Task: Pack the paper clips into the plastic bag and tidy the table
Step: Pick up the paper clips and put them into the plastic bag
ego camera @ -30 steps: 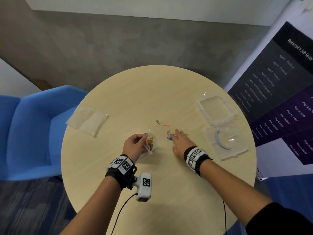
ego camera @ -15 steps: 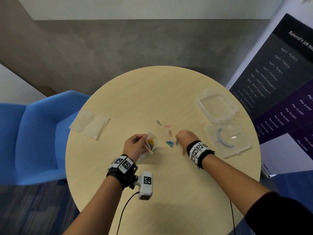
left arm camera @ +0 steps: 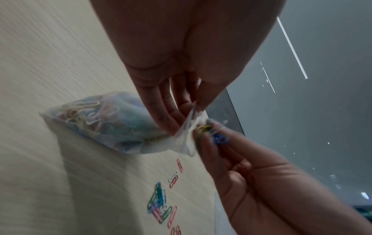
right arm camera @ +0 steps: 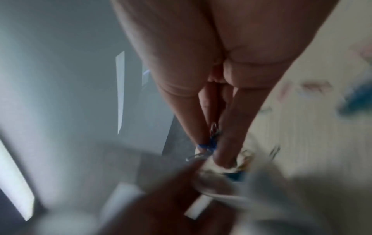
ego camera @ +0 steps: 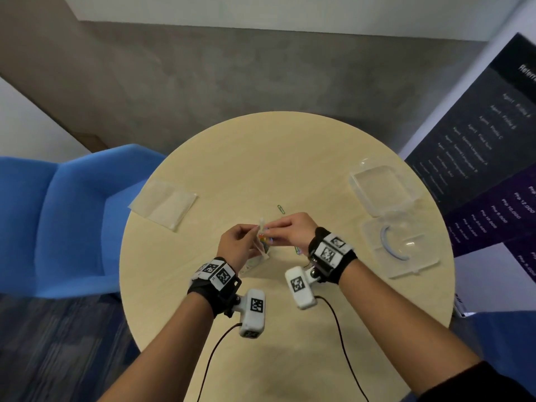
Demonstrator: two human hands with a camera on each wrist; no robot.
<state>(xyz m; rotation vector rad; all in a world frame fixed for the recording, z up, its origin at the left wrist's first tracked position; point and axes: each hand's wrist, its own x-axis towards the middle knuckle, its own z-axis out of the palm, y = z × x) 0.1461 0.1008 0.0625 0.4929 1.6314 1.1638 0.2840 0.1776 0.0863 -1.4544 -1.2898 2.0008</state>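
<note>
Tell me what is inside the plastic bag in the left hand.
The plastic bag holds a heap of coloured paper clips, seen through its film. The left hand pinches its mouth, covering part of the opening; the count cannot be told.

black wrist straps (ego camera: 214,288), tag-marked white cameras (ego camera: 251,312), black cables (ego camera: 342,340)

Table (ego camera: 290,158) pale wood grain; chair (ego camera: 66,216) blue; plastic bag (left arm camera: 104,120) clear, multicolour paper clips inside; loose paper clips (left arm camera: 161,200) green, blue, pink, red, white; wrist bands (ego camera: 330,253) black-white checker tags.
</note>
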